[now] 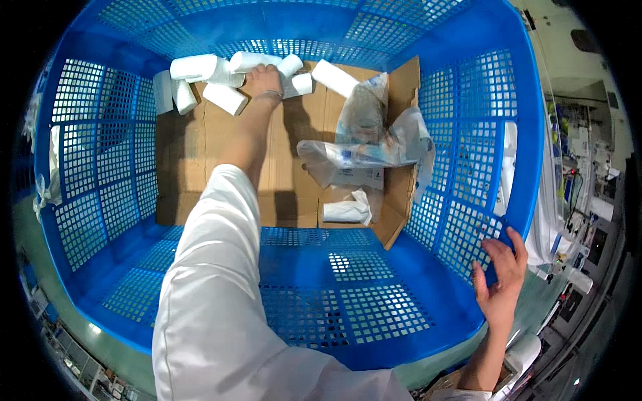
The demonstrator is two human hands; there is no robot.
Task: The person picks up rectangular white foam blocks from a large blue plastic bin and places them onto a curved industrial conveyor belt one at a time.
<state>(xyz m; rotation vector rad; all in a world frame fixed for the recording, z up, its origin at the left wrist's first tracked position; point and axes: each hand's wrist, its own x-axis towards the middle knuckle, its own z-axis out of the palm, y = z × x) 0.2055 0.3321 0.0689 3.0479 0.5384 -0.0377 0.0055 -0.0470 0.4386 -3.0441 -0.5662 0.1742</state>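
Observation:
Deep inside a large blue plastic crate (374, 344), my left hand (263, 81) reaches to a cluster of white rolls by the far wall. Its fingers close over a white roll (245, 61); the fingertips are partly hidden. Right beside it lie a short white roll (298, 85) and another white roll (226, 99). My right hand (500, 277) is raised at the crate's near right rim, fingers apart and nothing in it.
Brown cardboard (221, 147) lines the crate's bottom, with a flap standing at the right. Crumpled clear plastic film (364, 154) lies on it. A white roll (334, 75) rests near the far wall, and a wrapped white roll (346, 210) near the front.

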